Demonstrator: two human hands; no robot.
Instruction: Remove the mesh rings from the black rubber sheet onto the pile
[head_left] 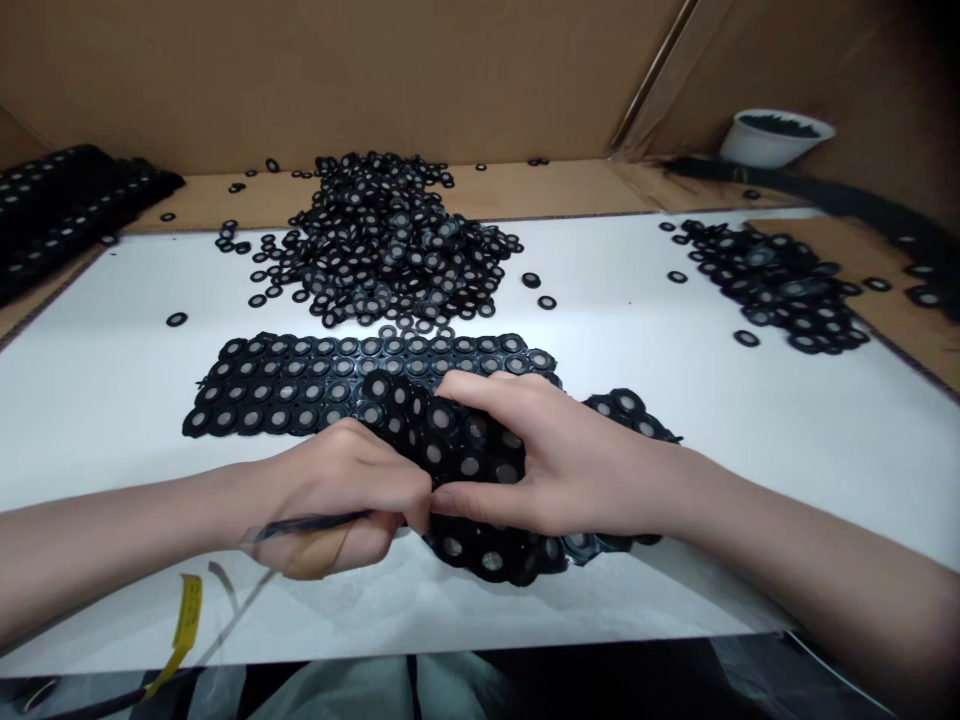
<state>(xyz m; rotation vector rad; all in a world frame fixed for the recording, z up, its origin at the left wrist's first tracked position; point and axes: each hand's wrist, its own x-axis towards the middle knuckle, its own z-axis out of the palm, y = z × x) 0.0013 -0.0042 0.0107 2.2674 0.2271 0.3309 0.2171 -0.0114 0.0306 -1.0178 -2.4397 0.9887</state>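
Observation:
My right hand [540, 455] is closed around a folded black sheet of joined ring-shaped pieces [469, 465], each with a pale round centre. Its thumb presses on the sheet's near side. My left hand [349, 495] is curled into a fist, its index finger and thumb against the sheet's left edge and touching my right thumb. A slender dark, pen-like thing [311, 523] with a blurred clear end lies in the left fist; its kind is unclear. A tan patch shows by the palm. Behind the hands another sheet of rings [270, 385] lies flat.
A large heap of loose black rings [382, 240] lies behind the flat sheet. A smaller pile [780, 285] is at the right, near a white tub [776, 140]. Stacked black sheets [67, 205] are at the left. A yellow tag [187, 610] hangs at the front edge. Cardboard walls [337, 80] enclose the back.

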